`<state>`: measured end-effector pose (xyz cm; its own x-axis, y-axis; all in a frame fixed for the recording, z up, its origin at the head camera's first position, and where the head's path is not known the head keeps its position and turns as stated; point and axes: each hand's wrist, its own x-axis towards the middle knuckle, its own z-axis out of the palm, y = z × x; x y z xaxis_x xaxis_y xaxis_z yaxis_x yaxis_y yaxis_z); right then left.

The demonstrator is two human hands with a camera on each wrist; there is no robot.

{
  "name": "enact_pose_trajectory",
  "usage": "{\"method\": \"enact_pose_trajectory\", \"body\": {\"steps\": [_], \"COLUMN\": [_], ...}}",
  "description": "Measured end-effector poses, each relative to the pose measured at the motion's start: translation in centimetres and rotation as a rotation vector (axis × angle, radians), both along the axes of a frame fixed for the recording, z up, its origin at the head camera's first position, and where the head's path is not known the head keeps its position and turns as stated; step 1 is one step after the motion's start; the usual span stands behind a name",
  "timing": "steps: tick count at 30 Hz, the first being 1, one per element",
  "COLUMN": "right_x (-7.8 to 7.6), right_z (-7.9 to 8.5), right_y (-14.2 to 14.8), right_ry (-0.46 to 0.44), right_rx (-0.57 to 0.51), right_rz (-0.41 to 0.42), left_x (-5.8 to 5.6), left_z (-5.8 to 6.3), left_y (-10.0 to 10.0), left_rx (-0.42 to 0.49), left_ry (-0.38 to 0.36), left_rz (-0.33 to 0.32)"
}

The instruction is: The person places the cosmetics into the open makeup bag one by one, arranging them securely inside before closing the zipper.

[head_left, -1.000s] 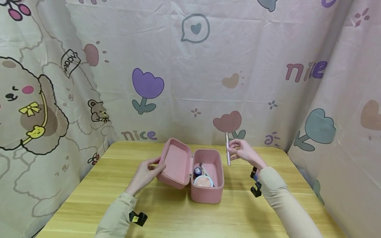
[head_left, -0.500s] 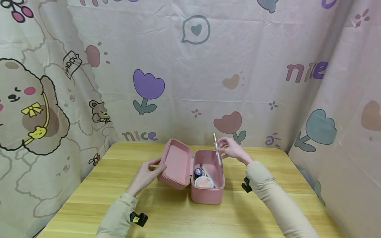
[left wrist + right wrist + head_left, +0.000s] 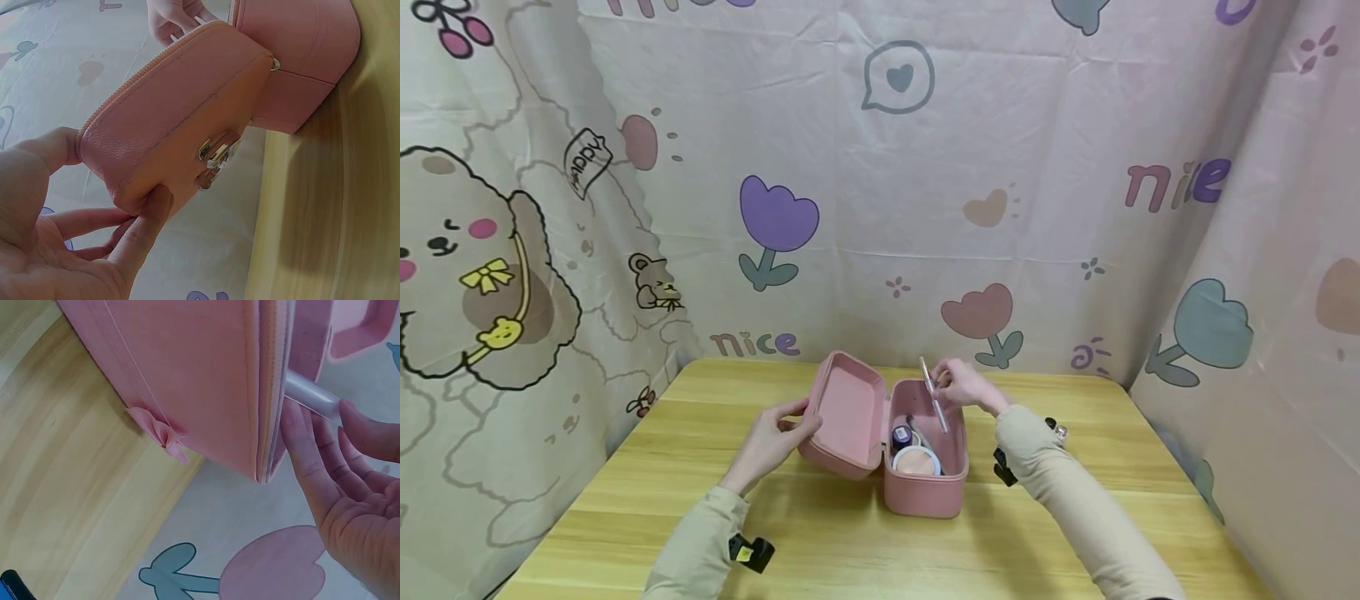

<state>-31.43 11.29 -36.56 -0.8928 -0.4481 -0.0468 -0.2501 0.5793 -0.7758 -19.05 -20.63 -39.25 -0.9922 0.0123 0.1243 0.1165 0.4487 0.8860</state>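
A pink zip-up makeup case (image 3: 922,500) stands on the table with its lid (image 3: 847,408) swung out to the left. My left hand (image 3: 771,442) grips the lid's outer corner, thumb on one side and fingers on the other; the metal clasp (image 3: 220,155) shows in the left wrist view. Over the case's back right part, my right hand (image 3: 964,386) pinches a slim silvery cosmetic pen (image 3: 937,407), tilted with its lower end inside the opening. In the case lie a dark purple jar (image 3: 902,437), a round peach compact (image 3: 916,461) and a thin-handled brush (image 3: 919,432).
Small items, one black (image 3: 1050,423) and one shiny (image 3: 1061,432), lie on the wooden table (image 3: 820,558) behind my right sleeve. A blue item with a black end (image 3: 16,587) shows in the right wrist view. A printed curtain (image 3: 880,208) hangs behind the table.
My right hand has moved left and down with the cosmetic pen, from beside the case to over its opening. The pen now leans. My left hand keeps its hold on the lid.
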Motion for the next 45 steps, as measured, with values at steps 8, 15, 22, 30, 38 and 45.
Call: {"method": "enact_pose_trajectory", "body": {"steps": [8,15,22,30,38,45], "right_x": [-0.1,-0.2,-0.1,-0.5,-0.7,-0.3], "right_z": [0.0,0.0,-0.1,-0.3,-0.3,0.1], "right_y": [-0.8,-1.0,-1.3,-1.6,-1.6,-1.4], "right_ry": [-0.085,-0.107,-0.086,-0.077,-0.072,0.037], "right_rx": [0.098,0.164,0.242,0.311,0.338,0.393], "right_rz": [-0.020,-0.004,-0.018,-0.044,-0.041,-0.052], "left_x": [0.0,0.1,0.0,-0.1,0.0,0.0], "left_z": [0.0,0.0,-0.1,-0.1,-0.1,0.1], "left_y": [0.0,0.0,0.1,0.0,0.0,0.0], "left_rx": [-0.005,0.000,0.000,0.009,0.004,0.003], "left_ry": [-0.002,-0.006,-0.002,0.005,0.004,0.013], "left_rz": [-0.001,-0.007,-0.009,-0.012,-0.013,-0.023]}}
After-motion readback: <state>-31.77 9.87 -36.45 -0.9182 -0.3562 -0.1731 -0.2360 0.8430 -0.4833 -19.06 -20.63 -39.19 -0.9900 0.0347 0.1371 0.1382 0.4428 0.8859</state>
